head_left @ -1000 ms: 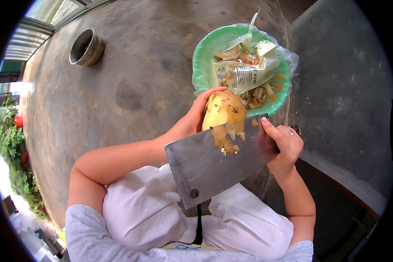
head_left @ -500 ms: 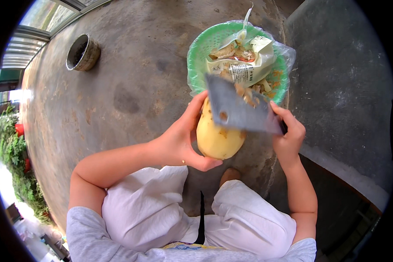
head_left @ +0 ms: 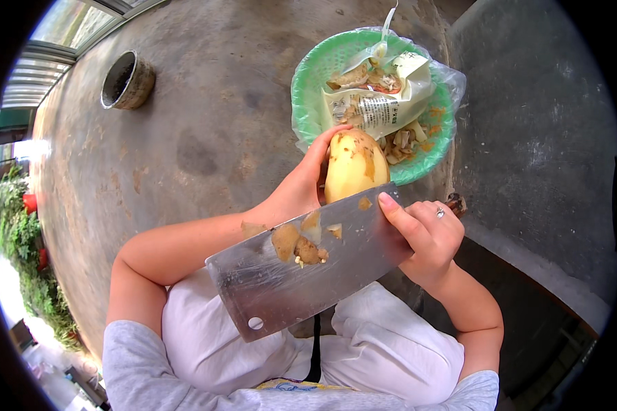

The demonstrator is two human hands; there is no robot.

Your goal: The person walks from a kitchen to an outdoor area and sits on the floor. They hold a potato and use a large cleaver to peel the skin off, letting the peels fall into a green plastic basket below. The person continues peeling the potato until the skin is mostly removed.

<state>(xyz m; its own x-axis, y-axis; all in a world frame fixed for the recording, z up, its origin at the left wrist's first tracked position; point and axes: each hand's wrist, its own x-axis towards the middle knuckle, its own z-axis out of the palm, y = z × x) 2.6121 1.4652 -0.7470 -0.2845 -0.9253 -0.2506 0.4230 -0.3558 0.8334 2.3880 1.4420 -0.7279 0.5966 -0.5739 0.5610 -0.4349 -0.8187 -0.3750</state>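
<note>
My left hand (head_left: pixel 300 179) is closed round a large, mostly peeled potato (head_left: pixel 354 164), with brown skin left near its far end and right side. In my right hand (head_left: pixel 426 236) is a broad cleaver (head_left: pixel 274 281), my thumb pressed along the blade near the handle. Its flat face is turned up, the blade reaching left across my lap, and its edge lies at the near end of the potato. Several bits of brown peel (head_left: pixel 285 241) stick to the metal. The blade hides the potato's lower part and some of my left fingers.
Beyond the potato stands a green basket (head_left: pixel 308 89) lined with clear plastic, holding a torn bag (head_left: pixel 384 113) and peelings (head_left: pixel 403 142). A worn bucket (head_left: pixel 138 85) is on the concrete floor at far left. A dark slab (head_left: pixel 535 123) lies to the right.
The cleaver has swung from above the potato toward me and now points left over my lap. The potato has shifted slightly away and to the right, still in my left hand.
</note>
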